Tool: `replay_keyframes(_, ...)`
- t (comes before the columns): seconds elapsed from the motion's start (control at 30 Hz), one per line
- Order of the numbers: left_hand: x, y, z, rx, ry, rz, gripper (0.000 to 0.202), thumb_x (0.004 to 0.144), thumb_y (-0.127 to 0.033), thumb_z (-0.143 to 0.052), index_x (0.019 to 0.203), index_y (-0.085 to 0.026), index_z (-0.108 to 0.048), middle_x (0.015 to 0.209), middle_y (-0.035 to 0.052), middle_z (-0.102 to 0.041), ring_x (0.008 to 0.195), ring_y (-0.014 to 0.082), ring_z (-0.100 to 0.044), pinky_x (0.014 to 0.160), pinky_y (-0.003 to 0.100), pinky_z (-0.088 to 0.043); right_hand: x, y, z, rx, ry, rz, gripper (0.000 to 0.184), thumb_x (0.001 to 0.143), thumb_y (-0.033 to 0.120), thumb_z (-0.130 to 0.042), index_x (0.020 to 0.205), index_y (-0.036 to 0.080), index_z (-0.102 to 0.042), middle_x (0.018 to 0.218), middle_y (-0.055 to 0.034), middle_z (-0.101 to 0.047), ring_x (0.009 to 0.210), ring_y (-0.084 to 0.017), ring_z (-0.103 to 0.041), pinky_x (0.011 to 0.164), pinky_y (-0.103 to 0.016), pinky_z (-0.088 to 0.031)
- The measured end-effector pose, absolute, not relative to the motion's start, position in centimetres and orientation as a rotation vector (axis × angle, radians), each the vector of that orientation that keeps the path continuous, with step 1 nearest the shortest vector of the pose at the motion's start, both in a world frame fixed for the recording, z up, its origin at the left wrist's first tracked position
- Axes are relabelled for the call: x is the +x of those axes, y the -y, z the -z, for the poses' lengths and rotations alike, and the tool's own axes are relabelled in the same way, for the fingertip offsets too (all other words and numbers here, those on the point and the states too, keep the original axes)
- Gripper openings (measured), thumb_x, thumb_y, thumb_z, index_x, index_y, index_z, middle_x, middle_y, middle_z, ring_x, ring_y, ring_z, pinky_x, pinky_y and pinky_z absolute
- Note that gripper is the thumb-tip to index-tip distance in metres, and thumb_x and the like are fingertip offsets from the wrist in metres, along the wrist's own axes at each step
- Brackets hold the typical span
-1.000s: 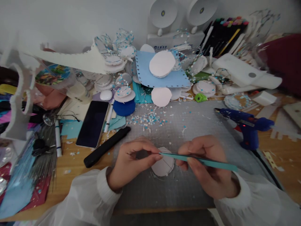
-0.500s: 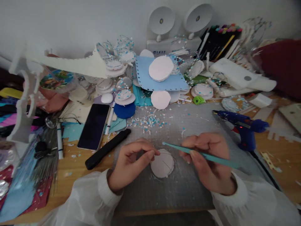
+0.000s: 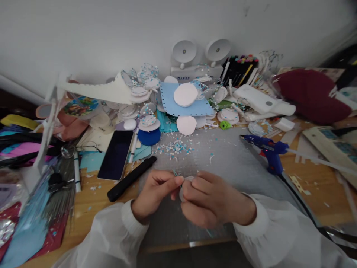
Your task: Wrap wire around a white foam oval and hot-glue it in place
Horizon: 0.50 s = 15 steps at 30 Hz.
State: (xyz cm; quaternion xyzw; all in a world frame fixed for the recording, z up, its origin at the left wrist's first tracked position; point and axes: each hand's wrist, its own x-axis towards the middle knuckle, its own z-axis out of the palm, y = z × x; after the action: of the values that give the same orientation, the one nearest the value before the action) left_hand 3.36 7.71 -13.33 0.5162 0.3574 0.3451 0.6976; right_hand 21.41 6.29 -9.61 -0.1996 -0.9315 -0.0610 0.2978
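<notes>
Both hands meet over the grey cutting mat (image 3: 237, 163) near the table's front edge. My left hand (image 3: 153, 191) pinches thumb and forefinger on the tip of a thin teal paper strip (image 3: 176, 174). My right hand (image 3: 214, 203) is curled shut right beside it and covers most of the strip, whose other end pokes out below the wrist. A white foam disc (image 3: 190, 178) lies under the hands, with only its top edge showing. Both arms wear white sleeves.
A blue glue gun (image 3: 264, 149) stands right of the mat, its cord running toward me. On the left lie a black phone (image 3: 115, 154) and a black tool (image 3: 131, 178). Foam discs, a blue sheet (image 3: 185, 106), markers (image 3: 240, 69) and confetti crowd the back.
My right hand has swung left with the strip and closed in against the left hand over the disc. The view has tilted up, showing more wall.
</notes>
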Motion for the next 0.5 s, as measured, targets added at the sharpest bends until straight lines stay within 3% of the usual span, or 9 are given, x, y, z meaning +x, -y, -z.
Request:
replay_keyframes(0.13,3.5,-7.8,13.1,1.111,-0.813,-0.831,0.045,0.084,-0.047,-0.061,0.052,-0.015,-0.059,0.045,-0.0042,-0.04,0.048,0.0083,-0.033,0.052,0.026,-0.028,21.8,-5.9,9.8,-0.682,2.494,0.029,0.017,0.09,0.01,-0.042,0.086,0.019,-0.056,0.072,-0.0031,-0.063,0.065,-0.017,-0.052,0.055,-0.032,-0.037)
replay_keyframes(0.3,3.7,-7.8,12.7,1.09,-0.855,-0.886,0.037,0.085,-0.047,-0.059,0.073,-0.015,-0.072,0.046,-0.0055,-0.035,0.047,0.0082,-0.029,0.049,0.025,-0.025,23.8,-3.5,10.8,-0.994,2.393,-0.256,0.021,0.08,0.005,-0.045,0.089,0.02,-0.056,0.08,-0.0044,-0.068,0.067,-0.018,-0.059,0.058,-0.032,-0.043)
replay_keyframes(0.43,3.6,-7.6,13.0,1.076,-0.868,-0.865,0.041,0.084,-0.051,-0.058,0.071,-0.015,-0.071,0.05,-0.0034,-0.04,0.049,0.0089,-0.03,0.049,0.025,-0.025,26.7,-1.3,12.2,-1.24,1.666,-0.292,0.027,0.072,0.008,-0.06,0.092,0.026,-0.057,0.079,-0.0037,-0.063,0.066,-0.02,-0.058,0.057,-0.034,-0.044)
replay_keyframes(0.5,3.6,-7.6,13.1,1.055,-0.878,-0.87,0.044,0.083,-0.054,-0.057,0.065,-0.016,-0.068,0.05,-0.0025,-0.041,0.049,0.0092,-0.03,0.048,0.025,-0.024,28.4,-1.0,13.0,-1.277,1.166,-0.238,0.029,0.067,0.007,-0.067,0.084,0.029,-0.058,0.074,-0.0036,-0.059,0.066,-0.022,-0.055,0.059,-0.038,-0.041)
